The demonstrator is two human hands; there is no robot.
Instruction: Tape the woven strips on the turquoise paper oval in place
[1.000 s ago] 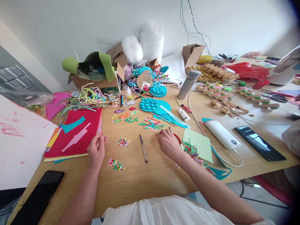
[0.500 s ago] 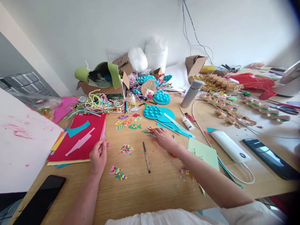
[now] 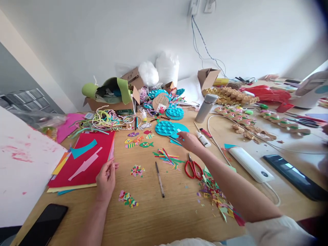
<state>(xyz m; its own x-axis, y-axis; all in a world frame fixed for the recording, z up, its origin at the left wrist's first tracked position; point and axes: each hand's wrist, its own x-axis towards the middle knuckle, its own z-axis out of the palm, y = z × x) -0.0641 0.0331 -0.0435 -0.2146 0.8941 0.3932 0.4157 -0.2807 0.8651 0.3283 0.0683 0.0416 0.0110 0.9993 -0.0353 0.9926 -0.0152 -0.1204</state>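
My left hand rests at the right edge of a stack of coloured paper with red on top. Its fingers are loosely curled together and nothing shows in them. My right hand is over the blue paper, beside a bumpy blue disc. Its fingertips are pressed together; what they pinch, if anything, is hidden. Below it lie thin coloured paper strips and red-handled scissors. A pen and decorated paper fish are between my hands.
Small paper dots lie in two piles. Cut paper scraps spread under my right forearm. Glue bottle, grey flask, white power bank with cable and a phone stand right. Another phone lies front left.
My right hand has moved up and right from the strips to the blue paper. Strips, scissors and scraps now show; the light green sheet is mostly out of sight. My left hand stays put.
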